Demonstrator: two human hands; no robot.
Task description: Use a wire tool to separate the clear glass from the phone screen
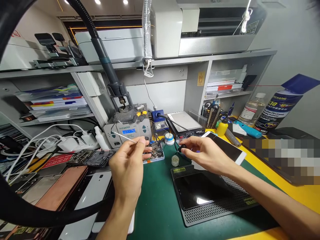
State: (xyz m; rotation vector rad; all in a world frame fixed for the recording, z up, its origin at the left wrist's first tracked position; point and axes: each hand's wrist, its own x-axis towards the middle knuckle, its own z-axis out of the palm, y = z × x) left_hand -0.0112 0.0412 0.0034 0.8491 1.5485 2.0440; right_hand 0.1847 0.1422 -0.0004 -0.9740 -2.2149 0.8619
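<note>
My left hand (130, 163) is closed in a pinch on a thin pale stick (122, 137), which points up to the left in front of the grey rework station (130, 130). Between the thumb and fingers of my right hand (202, 153) is a small black cap-like piece (183, 147), its kind unclear. Just below it, a small clear jar (175, 161) stands on the green mat (155, 196). A dark-screened tablet (202, 190) lies on a grey perforated pad (207, 215) below my right hand.
Behind my left hand is a tray of circuit boards (157, 151). Several phones and panels, including a white one (87, 203), lie at left near a black hoop (82, 213). A white-framed tablet (227, 146), yellow bottle (222, 127) and spray can (280, 106) are at right.
</note>
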